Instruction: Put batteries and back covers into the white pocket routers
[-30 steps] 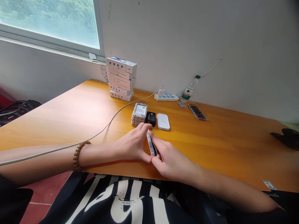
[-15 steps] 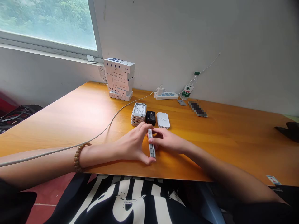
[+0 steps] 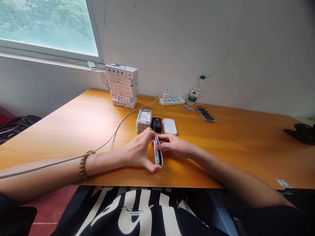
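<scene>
My hands meet at the middle of the orange wooden desk [image 3: 221, 154], holding a slim white device [image 3: 157, 151] upright on its long edge. Its side shows a row of small dark marks and a dark strip. My left hand [image 3: 137, 153] pinches it at the near end and along the left side. My right hand [image 3: 173, 145] presses its fingers on the right side. Just beyond my hands stand a stack of white pocket routers [image 3: 144, 120], a black battery pack [image 3: 157, 125] and a white rounded device [image 3: 169, 126].
A stack of white boxes [image 3: 121, 86] stands against the wall. A white cable [image 3: 115, 132] runs past my left arm to a power strip [image 3: 172, 101]. Farther right are a plastic water bottle [image 3: 194, 91], a pixelated object [image 3: 205, 113] and a dark item [image 3: 301, 134].
My right hand has moved from the lower right of the device round to its right side. The device now leans slightly, and the whole view has shifted a little.
</scene>
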Tool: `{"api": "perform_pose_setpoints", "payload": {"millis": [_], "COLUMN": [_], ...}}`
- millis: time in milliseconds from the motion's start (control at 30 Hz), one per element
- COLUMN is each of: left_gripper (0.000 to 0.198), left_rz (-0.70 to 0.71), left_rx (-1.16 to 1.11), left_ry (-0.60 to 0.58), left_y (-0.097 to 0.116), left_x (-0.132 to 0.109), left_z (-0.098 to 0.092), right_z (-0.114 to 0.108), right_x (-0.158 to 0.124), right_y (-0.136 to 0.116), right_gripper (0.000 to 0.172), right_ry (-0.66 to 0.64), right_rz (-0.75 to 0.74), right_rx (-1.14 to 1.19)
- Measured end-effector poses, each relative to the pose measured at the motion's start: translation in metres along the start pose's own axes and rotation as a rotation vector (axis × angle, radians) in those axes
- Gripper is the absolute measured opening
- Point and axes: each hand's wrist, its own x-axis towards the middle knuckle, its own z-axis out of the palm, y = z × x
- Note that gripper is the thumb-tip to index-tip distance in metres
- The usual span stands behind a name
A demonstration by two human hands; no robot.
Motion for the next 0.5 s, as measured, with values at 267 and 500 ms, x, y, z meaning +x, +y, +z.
{"api": "perform_pose_setpoints", "payload": {"millis": [267, 500], "left_gripper": [0.085, 0.085], "left_rz": [0.083, 0.1], "left_rx": [0.023, 0.011], "left_ry": [0.007, 0.015], "left_y": [-0.003, -0.002], "left_x": [-0.006, -0.008], "left_z": [0.006, 0.006], "right_z": [0.001, 0.001], "right_x": [0.004, 0.005], "right_y": [0.01, 0.016], "right_gripper": [0.04, 0.032], "right_ry": [0.054, 0.058], "right_rz": [0.022, -0.026], "right_rx": [-0.02, 0.044]}}
